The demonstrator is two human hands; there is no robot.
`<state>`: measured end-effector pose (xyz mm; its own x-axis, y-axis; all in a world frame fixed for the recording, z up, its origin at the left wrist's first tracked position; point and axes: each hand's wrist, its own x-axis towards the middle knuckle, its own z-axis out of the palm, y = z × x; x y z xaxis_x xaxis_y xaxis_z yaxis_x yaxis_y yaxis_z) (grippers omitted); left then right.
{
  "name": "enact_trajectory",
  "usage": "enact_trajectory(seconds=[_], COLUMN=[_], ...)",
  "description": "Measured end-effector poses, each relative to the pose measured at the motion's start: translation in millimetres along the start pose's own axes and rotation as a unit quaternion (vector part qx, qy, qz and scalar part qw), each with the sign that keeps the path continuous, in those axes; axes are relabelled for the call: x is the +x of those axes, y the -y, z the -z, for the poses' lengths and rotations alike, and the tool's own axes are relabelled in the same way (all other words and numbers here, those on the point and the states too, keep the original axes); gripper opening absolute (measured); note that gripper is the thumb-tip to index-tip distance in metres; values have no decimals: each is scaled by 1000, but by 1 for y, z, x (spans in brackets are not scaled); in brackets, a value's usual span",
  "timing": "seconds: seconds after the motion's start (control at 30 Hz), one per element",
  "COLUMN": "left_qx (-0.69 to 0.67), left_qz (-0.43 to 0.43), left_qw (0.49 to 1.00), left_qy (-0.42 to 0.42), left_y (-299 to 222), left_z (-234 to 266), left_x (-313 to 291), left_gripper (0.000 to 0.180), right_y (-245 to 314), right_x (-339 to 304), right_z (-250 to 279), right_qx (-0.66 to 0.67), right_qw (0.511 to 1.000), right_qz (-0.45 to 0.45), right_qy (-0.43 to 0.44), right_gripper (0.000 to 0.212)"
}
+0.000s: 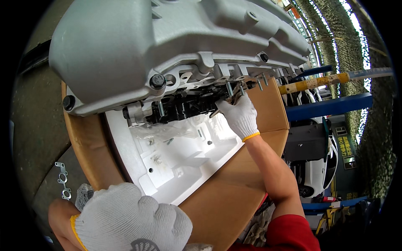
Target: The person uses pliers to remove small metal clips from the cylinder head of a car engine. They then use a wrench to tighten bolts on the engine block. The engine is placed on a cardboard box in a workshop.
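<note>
A large engine (180,37) with a grey metal cover fills the upper view, its dark bolts along the lower edge and several threaded studs pointing out beneath. My right hand (239,115), in a white knit glove, reaches up against the engine's side, next to the studs. Its fingers are bent around something small and metallic that they mostly hide. At the lower left, close to the camera, my gloved left hand (132,217) is curled closed. What it holds, if anything, is hidden. Some bubble wrap (84,195) shows just behind it.
The engine sits over a brown cardboard box (226,196) with a white foam liner (192,171) holding clear plastic and a few small metal parts. A metal gasket (63,179) lies at the left. Blue lift arms (331,106), a yellow bar and a white car (316,178) stand at the right.
</note>
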<state>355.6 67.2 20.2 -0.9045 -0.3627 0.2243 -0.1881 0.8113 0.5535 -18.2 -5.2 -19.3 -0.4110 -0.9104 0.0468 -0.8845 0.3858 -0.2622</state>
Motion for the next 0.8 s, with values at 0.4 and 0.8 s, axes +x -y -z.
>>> enact_trajectory(seconds=[0.4, 0.8], left_qx=[-11, 42], left_qz=[-27, 41], left_qw=[995, 995], left_qy=[-97, -78], left_y=[4, -2], left_z=[-13, -19], left_x=[-4, 4], left_gripper=[47, 52], right_y=[11, 27], right_x=[-9, -5], right_z=[-17, -15], right_qx=[362, 494], right_qw=[917, 831], right_qz=[-38, -87], right_qy=[162, 240], right_gripper=[26, 24])
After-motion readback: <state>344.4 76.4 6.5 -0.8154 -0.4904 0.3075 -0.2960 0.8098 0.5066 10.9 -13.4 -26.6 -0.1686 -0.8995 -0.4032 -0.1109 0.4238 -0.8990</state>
